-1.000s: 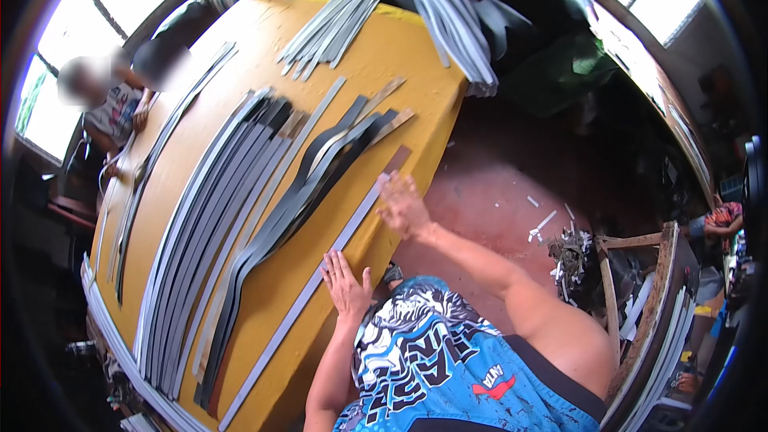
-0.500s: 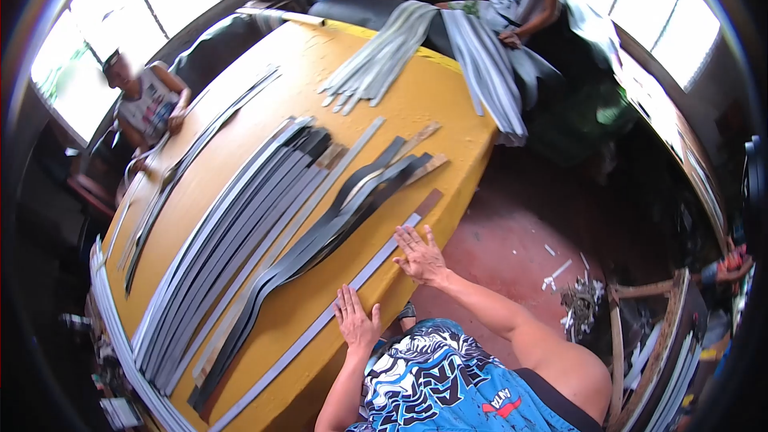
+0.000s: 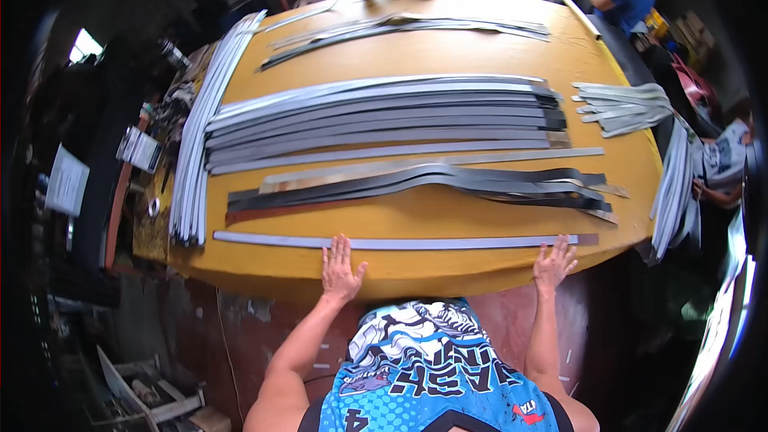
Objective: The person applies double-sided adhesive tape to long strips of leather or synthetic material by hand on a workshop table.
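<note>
Jersey number: "4" on the blue jersey (image 3: 432,356), at the yellow table's (image 3: 400,268) near side
Jersey brand: "NTA" above a red logo (image 3: 530,418)
Jersey lettering: large, black, apparently "ASH", otherwise folded
White sheet (image 3: 67,180): left of the table, unreadable

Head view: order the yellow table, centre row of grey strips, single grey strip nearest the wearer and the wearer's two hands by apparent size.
1. Yellow table
2. Centre row of grey strips
3. Single grey strip, long but thin
4. Left hand and right hand: too alike to rank
</note>
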Available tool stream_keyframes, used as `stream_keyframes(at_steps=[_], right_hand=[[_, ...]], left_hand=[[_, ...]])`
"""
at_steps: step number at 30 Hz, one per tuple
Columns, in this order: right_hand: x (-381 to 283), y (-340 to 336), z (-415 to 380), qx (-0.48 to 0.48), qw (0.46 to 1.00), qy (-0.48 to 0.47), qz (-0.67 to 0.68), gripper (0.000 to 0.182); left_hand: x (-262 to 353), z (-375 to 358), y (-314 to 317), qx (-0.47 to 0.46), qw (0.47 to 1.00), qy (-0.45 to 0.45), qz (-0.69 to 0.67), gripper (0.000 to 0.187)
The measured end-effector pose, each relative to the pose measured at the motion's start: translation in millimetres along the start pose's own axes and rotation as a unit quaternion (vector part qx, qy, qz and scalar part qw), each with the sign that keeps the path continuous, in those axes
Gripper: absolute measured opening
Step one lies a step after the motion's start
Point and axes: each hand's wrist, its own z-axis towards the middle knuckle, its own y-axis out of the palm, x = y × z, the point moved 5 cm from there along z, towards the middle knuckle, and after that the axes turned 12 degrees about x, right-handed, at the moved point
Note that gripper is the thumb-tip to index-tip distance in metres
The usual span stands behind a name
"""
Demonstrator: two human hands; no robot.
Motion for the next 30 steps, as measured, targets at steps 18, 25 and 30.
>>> stream_keyframes(at_steps=[18,25,30], right_hand=[[32.6,34.9,40.0,-0.122,0.984,0.128,-0.032,0.071],[28.0,23.6,39.4,-0.117,0.984,0.127,-0.041,0.073],[47.1,27.6,49.6,-0.127,0.98,0.152,-0.028,0.087]], left_hand=[[-295.9,-23.8,-66.9,0.063,0.985,-0.124,0.104,0.078],[-354.6,-25.8,-75.5,0.049,0.96,-0.226,0.154,0.075],[-360.7,-22.6,-77.4,0.051,0.96,-0.217,0.17,0.068]])
